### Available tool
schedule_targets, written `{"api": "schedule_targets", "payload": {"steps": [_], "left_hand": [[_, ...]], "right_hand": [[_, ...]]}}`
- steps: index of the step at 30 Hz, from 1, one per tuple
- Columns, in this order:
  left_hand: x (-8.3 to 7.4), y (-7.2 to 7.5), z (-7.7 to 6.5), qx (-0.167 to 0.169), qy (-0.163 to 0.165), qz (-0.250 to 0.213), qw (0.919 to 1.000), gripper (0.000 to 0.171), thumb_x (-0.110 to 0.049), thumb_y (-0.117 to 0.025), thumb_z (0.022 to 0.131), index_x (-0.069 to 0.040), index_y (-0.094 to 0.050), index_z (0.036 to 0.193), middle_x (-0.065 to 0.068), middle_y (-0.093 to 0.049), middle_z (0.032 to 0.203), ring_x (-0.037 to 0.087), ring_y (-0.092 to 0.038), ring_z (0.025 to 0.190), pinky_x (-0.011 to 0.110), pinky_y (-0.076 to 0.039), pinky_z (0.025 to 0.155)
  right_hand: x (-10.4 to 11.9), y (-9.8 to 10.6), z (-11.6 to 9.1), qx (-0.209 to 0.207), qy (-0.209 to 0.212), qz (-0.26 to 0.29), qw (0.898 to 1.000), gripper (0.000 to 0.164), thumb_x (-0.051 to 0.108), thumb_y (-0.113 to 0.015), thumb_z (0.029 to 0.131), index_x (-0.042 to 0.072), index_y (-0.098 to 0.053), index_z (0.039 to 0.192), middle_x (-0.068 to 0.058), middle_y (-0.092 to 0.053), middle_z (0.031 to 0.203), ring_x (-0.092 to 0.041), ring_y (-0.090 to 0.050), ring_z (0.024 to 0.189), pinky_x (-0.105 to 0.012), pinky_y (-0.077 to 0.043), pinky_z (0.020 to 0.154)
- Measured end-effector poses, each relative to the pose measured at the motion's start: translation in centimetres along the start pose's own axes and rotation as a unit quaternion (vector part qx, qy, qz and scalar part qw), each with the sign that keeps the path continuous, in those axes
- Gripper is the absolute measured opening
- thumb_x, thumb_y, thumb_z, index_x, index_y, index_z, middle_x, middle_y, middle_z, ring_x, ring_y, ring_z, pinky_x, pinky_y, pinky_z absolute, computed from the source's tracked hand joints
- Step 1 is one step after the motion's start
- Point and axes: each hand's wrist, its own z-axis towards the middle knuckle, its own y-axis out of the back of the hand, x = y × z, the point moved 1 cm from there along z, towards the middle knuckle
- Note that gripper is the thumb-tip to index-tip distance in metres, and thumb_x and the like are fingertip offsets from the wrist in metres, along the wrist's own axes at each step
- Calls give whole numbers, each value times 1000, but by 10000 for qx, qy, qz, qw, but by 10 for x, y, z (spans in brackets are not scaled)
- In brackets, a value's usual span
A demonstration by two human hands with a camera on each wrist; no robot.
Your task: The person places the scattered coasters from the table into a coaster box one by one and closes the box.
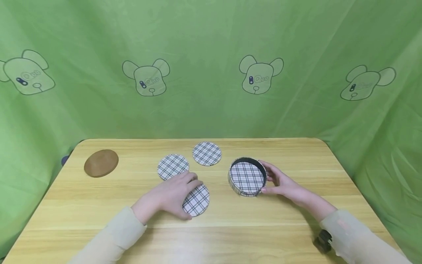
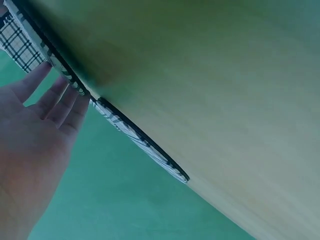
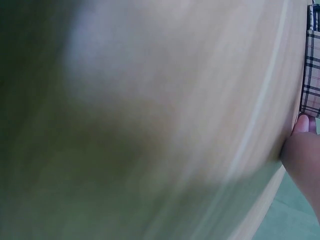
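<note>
My left hand (image 1: 171,196) arches over the nearest plaid round coaster (image 1: 198,201), gripping it at the edges between thumb and fingers. In the left wrist view the fingertips of that hand (image 2: 37,130) meet the rim of a coaster seen edge-on. On the right, a round plaid holder (image 1: 248,177) with a dark inner wall has a plaid disc at its bottom. My right hand (image 1: 285,185) holds its right side, thumb at the near side and fingers behind. The right wrist view catches only part of the holder (image 3: 312,70) and the thumb side of that hand (image 3: 304,160).
Two more plaid coasters lie beyond the left hand, one partly behind it (image 1: 172,165) and one farther back (image 1: 207,153). A brown disc (image 1: 101,163) lies at the table's left. A green curtain (image 1: 211,113) hangs behind the wooden table (image 1: 184,242).
</note>
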Motion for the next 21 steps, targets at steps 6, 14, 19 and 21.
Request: {"api": "schedule_targets", "payload": {"steps": [6,14,19,21], "left_hand": [[-2,1,6,-133,-71,-9,9999,108,-57,-93,64,-10,-53,153,8,-57,146,22,-55,133,44,-48,123],[-4,4,14,-234,-65,-168,9996,108,-57,-92,65,-9,-52,153,8,-56,146,22,-54,133,44,-47,123],[-6,5,20,-270,-79,-142,9995,109,-59,-91,66,-10,-51,154,9,-55,149,22,-53,135,43,-47,123],[-6,5,23,-306,-110,-121,9994,109,-60,-90,66,-10,-50,155,10,-54,150,22,-53,135,42,-47,123]], "right_hand": [[2,0,-1,16,-51,32,10000,103,5,-79,90,3,-14,169,-33,-23,170,-8,-48,132,-12,-44,106],[2,0,-1,18,-22,21,10000,103,5,-79,89,2,-14,169,-33,-23,169,-6,-49,131,-12,-43,107],[1,0,0,23,-8,3,10000,102,5,-80,89,2,-15,169,-33,-24,169,-9,-49,131,-12,-42,108],[1,0,0,25,-12,4,10000,102,5,-80,90,3,-15,169,-32,-25,169,-9,-50,131,-12,-41,108]]}}
